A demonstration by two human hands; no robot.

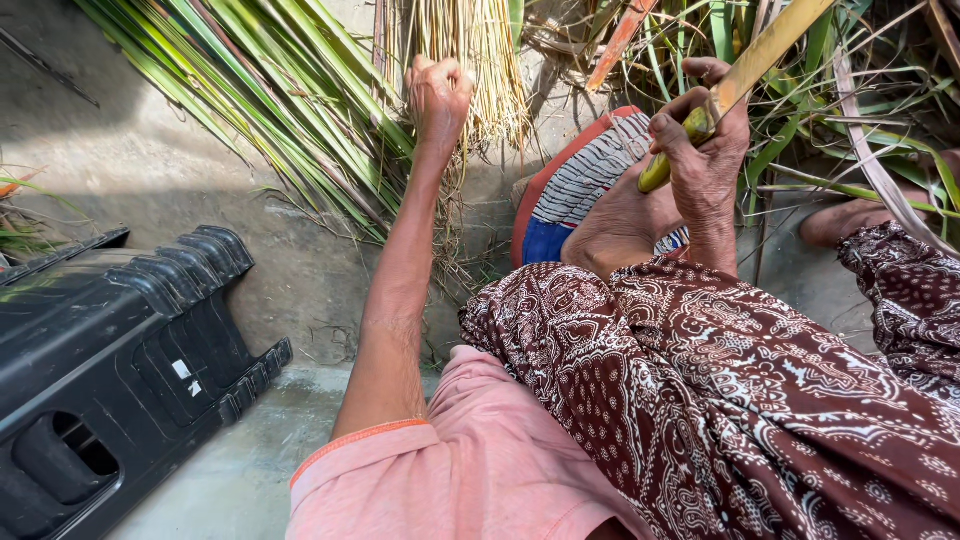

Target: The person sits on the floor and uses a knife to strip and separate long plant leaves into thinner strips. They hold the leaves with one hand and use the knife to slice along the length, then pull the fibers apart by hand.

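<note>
L hand [438, 92] clenched on bundle of dry thin ribs [478, 60], long axis running up-frame, away from body. R hand [703, 150] grips green-yellow palm stalk [745, 72], angled up-right, well apart from bundle.

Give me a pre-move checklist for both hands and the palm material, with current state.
1. Left hand closed on the bundle of dry straw-coloured ribs: ok, fist wraps the strands.
2. Right hand has a firm grip on the green-handled tool: ok, fingers curl round it.
3. Tool's working edge visible: cannot tell, hidden by the hand and the yellow leaf stalk.
4. Foot apart from both hands: ok, it rests on the striped cushion below the right hand.
5. Green palm leaves within reach: ok, beside the left hand.
6. Black plastic crate out of the work area: ok, off to the left.
</note>
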